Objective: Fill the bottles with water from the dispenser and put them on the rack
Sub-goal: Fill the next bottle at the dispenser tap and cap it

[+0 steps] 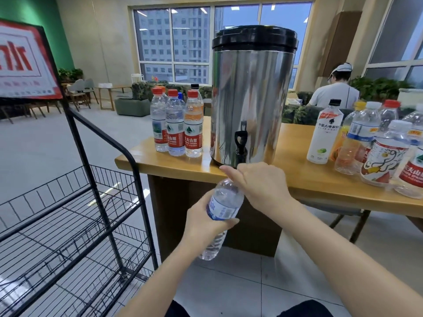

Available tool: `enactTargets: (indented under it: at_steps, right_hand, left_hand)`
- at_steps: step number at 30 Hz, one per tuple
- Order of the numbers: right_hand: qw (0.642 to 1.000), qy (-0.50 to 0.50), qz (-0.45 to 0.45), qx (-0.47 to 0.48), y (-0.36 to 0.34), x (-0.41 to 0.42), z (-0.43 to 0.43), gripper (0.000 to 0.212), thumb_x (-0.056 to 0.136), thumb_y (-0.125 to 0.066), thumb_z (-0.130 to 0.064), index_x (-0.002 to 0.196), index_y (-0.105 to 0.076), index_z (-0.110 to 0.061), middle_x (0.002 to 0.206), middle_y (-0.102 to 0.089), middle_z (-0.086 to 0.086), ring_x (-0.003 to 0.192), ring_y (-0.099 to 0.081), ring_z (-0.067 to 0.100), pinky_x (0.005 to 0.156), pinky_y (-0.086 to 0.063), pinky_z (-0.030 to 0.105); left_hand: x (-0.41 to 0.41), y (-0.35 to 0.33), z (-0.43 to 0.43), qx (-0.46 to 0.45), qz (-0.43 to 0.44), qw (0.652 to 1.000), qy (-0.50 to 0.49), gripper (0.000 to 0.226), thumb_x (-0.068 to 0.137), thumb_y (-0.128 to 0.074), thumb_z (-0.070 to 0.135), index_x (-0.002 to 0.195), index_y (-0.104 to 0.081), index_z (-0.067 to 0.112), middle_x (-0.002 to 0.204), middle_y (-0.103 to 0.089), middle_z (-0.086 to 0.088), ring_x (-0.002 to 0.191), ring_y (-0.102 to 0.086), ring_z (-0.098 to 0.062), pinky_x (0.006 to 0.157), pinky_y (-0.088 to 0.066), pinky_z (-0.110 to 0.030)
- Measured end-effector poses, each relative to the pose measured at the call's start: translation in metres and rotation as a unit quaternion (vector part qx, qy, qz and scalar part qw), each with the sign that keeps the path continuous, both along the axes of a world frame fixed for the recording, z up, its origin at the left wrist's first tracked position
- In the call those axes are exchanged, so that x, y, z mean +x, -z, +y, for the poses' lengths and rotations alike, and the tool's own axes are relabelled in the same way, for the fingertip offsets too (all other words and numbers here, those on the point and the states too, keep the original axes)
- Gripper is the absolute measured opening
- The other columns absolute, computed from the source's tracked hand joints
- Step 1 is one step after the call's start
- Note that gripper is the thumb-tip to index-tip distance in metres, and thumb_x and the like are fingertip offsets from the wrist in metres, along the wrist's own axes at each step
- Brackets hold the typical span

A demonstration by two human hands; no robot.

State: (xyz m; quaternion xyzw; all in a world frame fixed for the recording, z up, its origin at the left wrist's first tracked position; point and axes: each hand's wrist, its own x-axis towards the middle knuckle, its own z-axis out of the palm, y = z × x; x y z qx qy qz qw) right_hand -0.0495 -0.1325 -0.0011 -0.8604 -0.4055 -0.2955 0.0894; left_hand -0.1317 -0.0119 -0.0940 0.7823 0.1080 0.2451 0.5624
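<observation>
Head view: holds tilted clear water bottle (225, 202) at 6 o'clock below dispenser tap (240, 145), left grip (203, 223) curled round its middle, right grip (258, 181) closed over its top; wire rack (140, 202) at 9 o'clock.

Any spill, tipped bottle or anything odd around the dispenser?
Nothing stands out. No puddle on the table, the dispenser stands upright, lid on, and the bottles on it stand. Only the held bottle tilts, left hand round its body, right hand at its top.

Tilted clear bottle (223, 208) below dispenser (251, 94)
</observation>
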Motion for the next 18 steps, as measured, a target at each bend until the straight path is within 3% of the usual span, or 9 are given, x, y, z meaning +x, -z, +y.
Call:
enactTargets:
  at_steps: [3, 5, 8, 10, 14, 18]
  right_hand:
    - [0.977, -0.083, 0.142, 0.136, 0.006, 0.002, 0.025, 0.059, 0.088, -0.012, -0.069, 0.077, -0.049, -0.024, 0.064, -0.051, -0.007, 0.055, -0.05, 0.005, 0.049, -0.029, 0.02]
    - [0.962, -0.11, 0.184, 0.167, 0.008, 0.003, 0.042, 0.056, 0.091, -0.017, -0.067, 0.087, -0.052, -0.024, 0.069, -0.053, -0.012, 0.057, -0.052, 0.003, 0.051, -0.031, 0.022]
    - [0.954, -0.128, 0.22, 0.16, 0.013, 0.011, 0.072, 0.06, 0.092, -0.018, -0.067, 0.109, -0.055, -0.023, 0.077, -0.055, -0.014, 0.062, -0.057, 0.005, 0.057, -0.041, 0.027]
    - [0.953, -0.117, 0.24, 0.143, 0.016, 0.02, 0.094, 0.057, 0.092, -0.018, -0.068, 0.106, -0.054, -0.026, 0.078, -0.06, -0.011, 0.067, -0.06, 0.006, 0.061, -0.046, 0.031]
    - [0.951, -0.112, 0.258, 0.132, 0.024, 0.049, 0.143, 0.036, 0.098, -0.034, -0.057, 0.11, -0.052, -0.028, 0.096, -0.061, -0.013, 0.085, -0.06, 0.006, 0.073, -0.053, 0.032]
    - [0.942, -0.12, 0.291, 0.114, 0.037, 0.078, 0.186, 0.021, 0.098, -0.046, -0.046, 0.106, -0.05, -0.027, 0.1, -0.058, -0.012, 0.091, -0.057, 0.008, 0.078, -0.052, 0.032]
  left_hand:
    - [0.002, -0.019, 0.035, -0.061, -0.034, 0.997, -0.033, 0.067, 0.063, -0.09, 0.021, 0.118, -0.055, 0.035, 0.111, -0.067, 0.012, 0.105, -0.063, -0.006, 0.088, -0.054, -0.025]
    - [0.008, -0.039, 0.064, -0.088, -0.066, 0.992, -0.067, 0.065, 0.061, -0.09, 0.022, 0.116, -0.057, 0.033, 0.11, -0.068, 0.009, 0.104, -0.065, -0.009, 0.092, -0.054, -0.034]
    - [0.024, -0.078, 0.112, -0.071, -0.117, 0.983, -0.122, 0.059, 0.064, -0.089, 0.02, 0.114, -0.057, 0.028, 0.105, -0.068, 0.009, 0.099, -0.065, -0.009, 0.086, -0.054, -0.031]
    - [0.042, -0.1, 0.147, -0.059, -0.151, 0.975, -0.149, 0.05, 0.068, -0.088, 0.016, 0.106, -0.058, 0.029, 0.1, -0.068, 0.01, 0.095, -0.066, -0.007, 0.084, -0.056, -0.031]
    - [0.083, -0.115, 0.21, -0.049, -0.17, 0.967, -0.185, 0.059, 0.071, -0.087, 0.017, 0.122, -0.057, 0.016, 0.112, -0.067, 0.0, 0.103, -0.065, -0.014, 0.083, -0.054, -0.027]
    - [0.118, -0.103, 0.243, -0.07, -0.162, 0.962, -0.208, 0.059, 0.074, -0.084, 0.018, 0.124, -0.053, 0.014, 0.115, -0.063, -0.003, 0.108, -0.061, -0.019, 0.073, -0.048, -0.018]
